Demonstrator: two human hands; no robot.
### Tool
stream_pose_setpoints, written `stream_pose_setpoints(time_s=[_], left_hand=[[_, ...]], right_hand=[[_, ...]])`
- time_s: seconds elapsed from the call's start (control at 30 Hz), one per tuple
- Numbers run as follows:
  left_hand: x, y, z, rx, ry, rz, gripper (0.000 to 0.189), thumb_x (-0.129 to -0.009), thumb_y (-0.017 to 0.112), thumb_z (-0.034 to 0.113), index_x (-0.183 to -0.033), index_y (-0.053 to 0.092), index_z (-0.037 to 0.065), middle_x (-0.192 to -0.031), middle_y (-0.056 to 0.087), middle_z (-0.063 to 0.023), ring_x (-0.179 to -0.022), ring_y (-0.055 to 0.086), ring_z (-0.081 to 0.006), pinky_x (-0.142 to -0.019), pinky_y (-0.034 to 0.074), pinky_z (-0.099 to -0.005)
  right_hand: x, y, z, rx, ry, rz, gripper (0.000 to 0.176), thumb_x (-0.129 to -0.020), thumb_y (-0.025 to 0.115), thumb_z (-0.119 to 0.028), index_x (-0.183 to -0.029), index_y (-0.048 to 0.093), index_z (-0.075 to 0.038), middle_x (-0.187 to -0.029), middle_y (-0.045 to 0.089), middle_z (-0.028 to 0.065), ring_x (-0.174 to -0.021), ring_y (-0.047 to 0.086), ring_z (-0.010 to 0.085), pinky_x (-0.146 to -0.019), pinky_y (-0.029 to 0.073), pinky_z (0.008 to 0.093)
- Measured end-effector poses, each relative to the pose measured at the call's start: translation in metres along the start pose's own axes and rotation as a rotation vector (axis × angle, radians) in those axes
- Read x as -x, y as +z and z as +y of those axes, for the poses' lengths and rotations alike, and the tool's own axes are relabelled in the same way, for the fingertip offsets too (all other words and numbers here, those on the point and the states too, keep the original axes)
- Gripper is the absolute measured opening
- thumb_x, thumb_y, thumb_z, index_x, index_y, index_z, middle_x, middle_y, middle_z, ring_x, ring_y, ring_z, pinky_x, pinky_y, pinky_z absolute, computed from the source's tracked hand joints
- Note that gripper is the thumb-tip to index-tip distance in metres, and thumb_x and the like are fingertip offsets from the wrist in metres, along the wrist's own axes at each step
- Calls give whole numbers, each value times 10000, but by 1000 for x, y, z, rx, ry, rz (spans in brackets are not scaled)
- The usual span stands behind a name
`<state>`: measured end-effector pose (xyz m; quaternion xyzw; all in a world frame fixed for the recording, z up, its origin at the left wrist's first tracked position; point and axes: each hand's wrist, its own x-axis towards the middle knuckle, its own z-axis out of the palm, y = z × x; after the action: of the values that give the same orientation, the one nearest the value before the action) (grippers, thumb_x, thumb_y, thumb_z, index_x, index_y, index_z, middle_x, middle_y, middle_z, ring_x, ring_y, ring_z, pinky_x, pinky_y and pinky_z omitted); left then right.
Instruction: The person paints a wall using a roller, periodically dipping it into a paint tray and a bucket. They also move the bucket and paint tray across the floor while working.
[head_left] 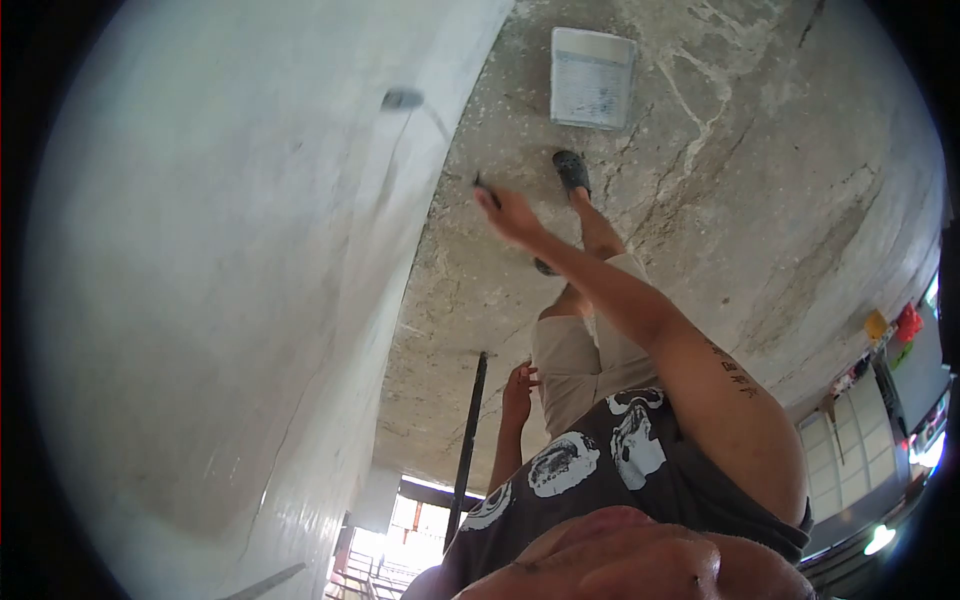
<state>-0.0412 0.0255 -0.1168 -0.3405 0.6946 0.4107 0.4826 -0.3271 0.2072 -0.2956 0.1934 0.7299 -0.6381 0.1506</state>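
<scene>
My right hand [508, 215] is closed around the dark handle of a paint roller [403, 98]. The roller's head is against the pale wall [250, 250], with its thin frame bending back toward the handle. My left hand [518, 390] hangs low beside the leg of my shorts [568, 370], its fingers loosely apart and nothing seen in them. A white paint tray [592, 80] lies on the floor beyond my foot, with pale paint smeared over its ribbed slope.
A dark pole [472, 430] stands left of my left hand. My dark clog [571, 170] rests on the stained concrete floor [740, 180]. Colourful items [890, 326] and a light panelled surface [838, 455] appear at the far right. Bright openings [405, 540] show at the bottom.
</scene>
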Motion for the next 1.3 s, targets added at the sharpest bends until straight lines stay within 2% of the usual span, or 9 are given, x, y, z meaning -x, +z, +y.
stream_pose_setpoints(time_s=[0.03,0.1,0.27,0.4,0.5,0.7,0.83,1.0,1.3], left_hand=[[2,-3,0,11,19,21,545,-1040,375,494,-1341,522,65,-1163,659,-93,-927,665,-184,-788,486,-336],[6,-12,-7,68,20,34,554,-1034,382,502,-1341,521,62,-1164,654,-108,-929,660,-197,-799,483,-344],[8,-2,-72,136,68,74,512,-1040,402,458,-1318,538,50,-1152,659,-123,-924,664,-203,-809,494,-346],[3,15,-131,87,96,33,586,-1024,378,534,-1331,530,57,-1185,647,-108,-963,658,-196,-811,480,-334],[19,17,-164,104,120,73,437,-1055,413,376,-1293,560,41,-1134,673,-156,-934,676,-219,-835,522,-346],[55,12,-297,345,64,249,458,-1051,415,407,-1281,575,44,-1144,658,-161,-957,665,-229,-818,547,-343],[58,44,-385,370,123,322,443,-1046,439,387,-1253,593,27,-1118,662,-159,-976,660,-221,-796,568,-340],[38,61,-395,461,52,233,435,-1047,437,388,-1257,596,43,-1105,669,-145,-967,661,-214,-797,562,-341],[32,72,-383,669,29,251,472,-1045,426,424,-1276,584,44,-1121,659,-149,-934,663,-220,-808,555,-350]], right_hand=[[-7,-7,-14,-48,157,-49,537,-995,452,-518,-945,577,2,-701,624,165,-679,649,356,-679,527,464],[-44,-26,-37,-273,326,-35,524,-1001,458,-515,-936,585,-11,-627,593,108,-496,604,242,-499,504,395],[-43,-4,-53,-368,257,84,476,-1019,456,-467,-929,554,-10,-557,531,58,-380,525,162,-362,425,336],[56,65,-30,-244,277,-133,488,-1006,463,-498,-1002,589,-27,-576,527,58,-404,533,162,-392,446,356],[77,84,-10,-221,250,-110,487,-989,482,-537,-948,553,-57,-583,515,34,-423,508,142,-370,393,324],[-30,33,-29,-404,115,61,532,-1001,443,-544,-726,490,-91,-579,513,40,-412,481,150,-388,403,300],[28,67,-40,-295,212,1,509,-1009,431,-535,-776,461,-83,-577,497,28,-398,466,139,-373,383,290],[130,136,-27,33,225,-218,531,-1016,398,-537,-765,486,-78,-575,502,14,-373,453,130,-354,366,293],[-35,58,-36,-333,135,85,441,-1033,406,-482,-813,451,-103,-593,478,28,-433,420,110,-405,376,278]])
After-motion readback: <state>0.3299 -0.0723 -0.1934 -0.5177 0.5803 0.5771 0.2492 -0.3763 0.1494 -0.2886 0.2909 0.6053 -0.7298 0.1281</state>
